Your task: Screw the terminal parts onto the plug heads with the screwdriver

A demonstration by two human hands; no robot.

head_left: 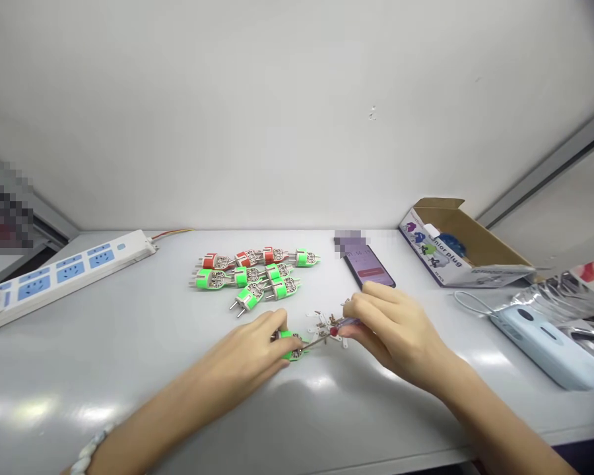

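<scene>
Green plastic plug housing [293, 347] lay near the front edge of the white worktop [129, 389], pinned down by the curled fingers of the left hand [250, 349], which had it in a firm, nearly closed hold. The right hand [393, 330] pinched a slim screwdriver [349, 323] between thumb and fingers, its thin shaft reaching towards the housing. A small heap of loose metal parts [327, 324] lay just beside the tip, between the hands. In this head view, the work looked best served by keeping the housing flat, the blade seated squarely, and the turning slow, so that no tiny part skidded into the heap.

Towards the back edge, a cluster of assembled red and green plugs [252, 272] lay together. Beyond the hands stood a phone [369, 267], its upper end blurred and its clock digits too small to read. At the back left corner lay a white power strip [69, 277] with blue socket panels. At the back right corner, an open cardboard box [455, 244] bore printing ending in "nior plug"; the start of the word was hidden. A pale blue plastic case [549, 346] sat near the right edge.
</scene>
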